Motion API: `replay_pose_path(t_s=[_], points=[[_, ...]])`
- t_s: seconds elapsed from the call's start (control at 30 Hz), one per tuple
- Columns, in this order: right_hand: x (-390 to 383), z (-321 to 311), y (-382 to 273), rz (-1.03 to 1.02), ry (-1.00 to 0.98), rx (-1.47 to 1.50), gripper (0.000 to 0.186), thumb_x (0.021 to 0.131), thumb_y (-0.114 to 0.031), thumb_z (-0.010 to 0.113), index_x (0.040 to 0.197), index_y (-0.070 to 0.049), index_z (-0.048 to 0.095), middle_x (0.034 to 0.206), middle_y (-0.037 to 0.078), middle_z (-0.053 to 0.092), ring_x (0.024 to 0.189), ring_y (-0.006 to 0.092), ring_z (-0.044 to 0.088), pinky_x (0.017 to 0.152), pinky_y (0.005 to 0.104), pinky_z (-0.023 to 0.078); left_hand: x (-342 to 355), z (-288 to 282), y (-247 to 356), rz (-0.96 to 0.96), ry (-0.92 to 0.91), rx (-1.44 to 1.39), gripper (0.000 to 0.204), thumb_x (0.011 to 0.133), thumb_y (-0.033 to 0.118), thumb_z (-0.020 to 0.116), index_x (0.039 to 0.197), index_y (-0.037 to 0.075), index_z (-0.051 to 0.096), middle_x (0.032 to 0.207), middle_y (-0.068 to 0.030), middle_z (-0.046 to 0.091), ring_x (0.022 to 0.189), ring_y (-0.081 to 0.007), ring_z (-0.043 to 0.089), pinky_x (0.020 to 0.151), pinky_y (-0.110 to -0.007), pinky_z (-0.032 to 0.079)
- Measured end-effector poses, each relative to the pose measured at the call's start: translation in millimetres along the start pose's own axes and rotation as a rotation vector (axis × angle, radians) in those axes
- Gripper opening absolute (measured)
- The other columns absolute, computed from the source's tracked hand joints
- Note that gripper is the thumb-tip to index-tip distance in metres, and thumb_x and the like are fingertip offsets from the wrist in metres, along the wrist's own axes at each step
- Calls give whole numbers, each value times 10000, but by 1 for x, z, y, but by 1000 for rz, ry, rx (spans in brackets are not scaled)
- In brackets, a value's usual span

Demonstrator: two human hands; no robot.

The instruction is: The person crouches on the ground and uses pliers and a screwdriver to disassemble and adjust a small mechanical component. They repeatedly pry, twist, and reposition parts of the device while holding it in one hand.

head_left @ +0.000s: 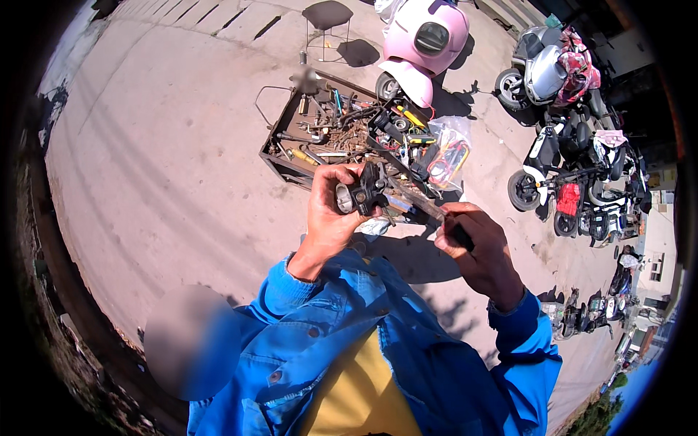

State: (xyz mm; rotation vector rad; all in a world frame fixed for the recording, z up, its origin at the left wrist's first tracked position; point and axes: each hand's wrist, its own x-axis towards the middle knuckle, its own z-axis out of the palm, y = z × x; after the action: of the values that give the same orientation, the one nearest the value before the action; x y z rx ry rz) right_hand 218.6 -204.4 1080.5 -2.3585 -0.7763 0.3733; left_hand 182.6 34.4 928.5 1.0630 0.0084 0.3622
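My left hand (pixel 327 211) grips a small black metal part (pixel 361 192) with a round opening on its side, held up in front of my chest. My right hand (pixel 476 243) is closed on the dark handle of a screwdriver (pixel 418 206), and its shaft points left with the tip at the black part. Both forearms wear blue sleeves. Below the hands stands an open tool tray (pixel 287 163) filled with several metal tools and parts.
A pink scooter (pixel 422 43) stands beyond the tray, next to a dark stool (pixel 327 18). A clear plastic bag (pixel 449 152) with cables lies at the tray's right. Several parked scooters (pixel 574 145) line the right side. Bare concrete ground spreads to the left.
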Motion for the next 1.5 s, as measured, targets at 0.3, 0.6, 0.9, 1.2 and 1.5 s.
replay_pose_path(t_s=[0.3,0.6,0.9,1.2,1.5], points=[[-25,62,-8,455,-292,1523,326,1070,-293,578,1039,28,621,1124,216,660,972,283,689,841,384,552,8,9,4,170,-51,-2,647,682,-56,926,1095,73,445,1237,-160,614,1200,-247,600,1035,-402,497],[-33,67,-13,483,-326,1668,408,1078,-295,554,1218,88,535,1124,252,644,968,328,688,840,428,567,6,13,3,145,-106,-48,572,741,-81,866,1085,68,434,1245,-172,605,1220,-267,597,1040,-407,490],[-38,81,-11,444,-385,1831,398,1086,-311,529,1289,31,529,1174,271,637,1060,379,688,907,462,573,-2,6,-9,166,-94,-42,476,798,33,812,1080,63,429,1249,-197,585,1194,-280,589,1040,-425,473],[-39,84,-6,338,-429,1923,459,1056,-357,572,1319,17,537,1234,292,626,1139,424,667,968,496,551,6,1,-9,321,-184,152,603,772,-96,840,1057,96,344,1247,-193,585,1178,-355,647,1022,-512,537],[-40,87,-3,329,-517,2089,426,1067,-410,536,1221,-28,641,1209,266,631,1155,445,657,1000,530,536,18,13,-10,578,-231,245,508,852,-16,775,1042,104,319,1213,-270,619,1142,-382,648,1105,-618,447]])
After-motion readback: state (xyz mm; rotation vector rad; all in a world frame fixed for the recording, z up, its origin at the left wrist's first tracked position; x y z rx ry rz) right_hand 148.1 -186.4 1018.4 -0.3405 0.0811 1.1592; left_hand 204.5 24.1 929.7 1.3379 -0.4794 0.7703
